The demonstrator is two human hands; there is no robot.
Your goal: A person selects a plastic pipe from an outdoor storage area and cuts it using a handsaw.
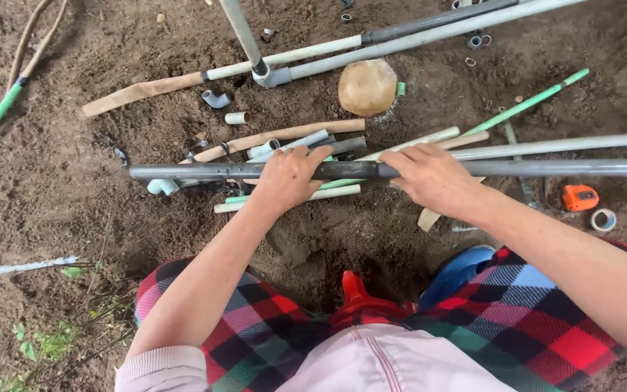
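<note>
Both hands, left hand [289, 176] and right hand [432, 176], grip the grey pipe [205, 172] lying left-right.

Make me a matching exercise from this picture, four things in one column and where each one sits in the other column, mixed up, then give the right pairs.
Things:
1. long dark grey pipe
2. orange tape measure
3. round tan stone
4. small white pipe elbow

Places:
A. on the soil at the far right, beside a small roll of white tape
B. under both hands, left hand and right hand
C. on the soil in the upper left, near a short white pipe stub
D. just beyond the pipe pile, upper middle

Pairs: 1-B, 2-A, 3-D, 4-C
</note>
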